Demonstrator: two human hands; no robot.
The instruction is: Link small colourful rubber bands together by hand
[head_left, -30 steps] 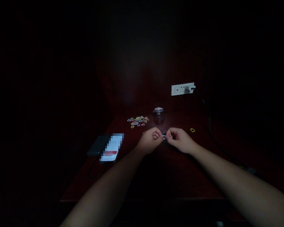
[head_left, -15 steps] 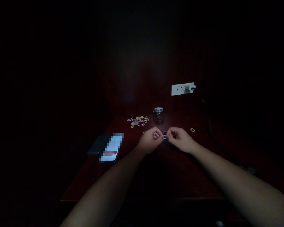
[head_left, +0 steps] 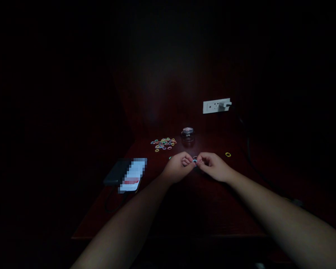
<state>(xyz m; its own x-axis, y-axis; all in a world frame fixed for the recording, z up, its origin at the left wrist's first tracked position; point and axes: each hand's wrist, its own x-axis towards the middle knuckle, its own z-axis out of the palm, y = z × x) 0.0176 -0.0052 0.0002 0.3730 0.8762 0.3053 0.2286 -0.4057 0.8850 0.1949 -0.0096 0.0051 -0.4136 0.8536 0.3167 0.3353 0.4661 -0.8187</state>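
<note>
My left hand and my right hand meet over the middle of the dark red table, thumbs and fingers pinched. Between the fingertips both hold a small pale blue hair tie, a little ring. Part of it is hidden by the fingers. Just behind the fingertips another small ring shows in part. To the left beyond my left hand lies a loose pile of colourful hair ties. A single yellow hair tie lies to the right of my right hand.
A lidded clear jar stands behind my hands. At the left lie a lit phone and a dark flat box with a cable. On the wall is a socket with a plug, its black cord trailing down at right.
The pale blue hair tie looks rounder and less stretched between my fingertips, which have drawn slightly closer. Everything else stays in place.
</note>
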